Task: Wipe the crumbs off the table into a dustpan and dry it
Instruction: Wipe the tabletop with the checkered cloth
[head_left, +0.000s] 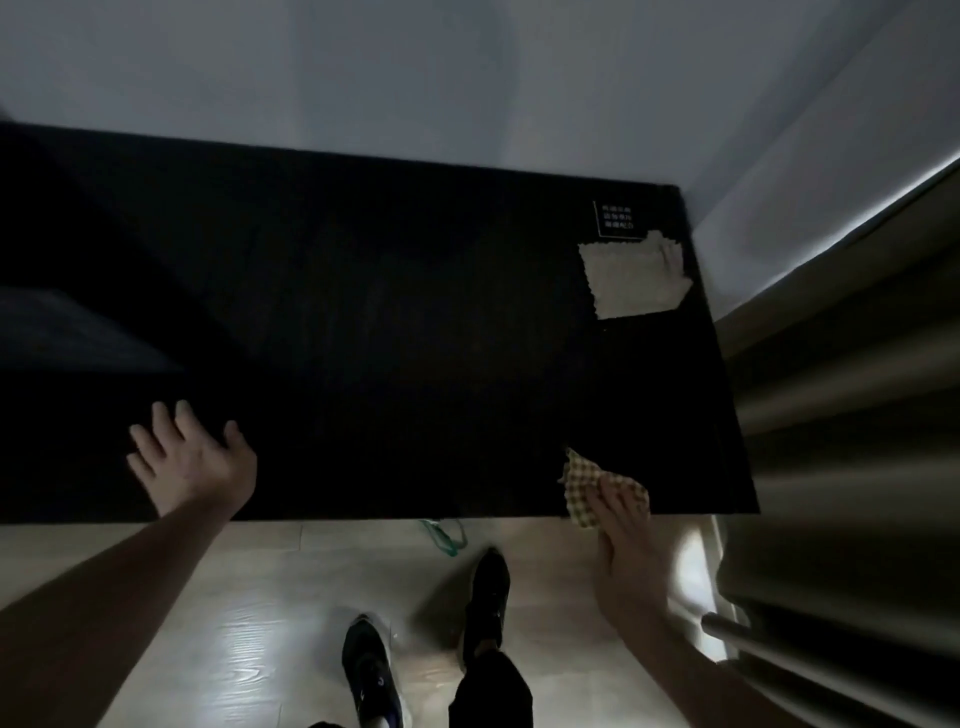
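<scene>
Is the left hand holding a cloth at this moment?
No. The left hand lies spread and bare on the dark table; only the right hand presses a checked cloth at the near edge.

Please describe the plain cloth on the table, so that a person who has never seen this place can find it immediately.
Look at the black table and go to its far right corner, near the curtain. A pale cream cloth lies flat there, just below a small white printed label. Unlike the checked cloth under the right hand at the near edge, it is plain and untouched.
</scene>
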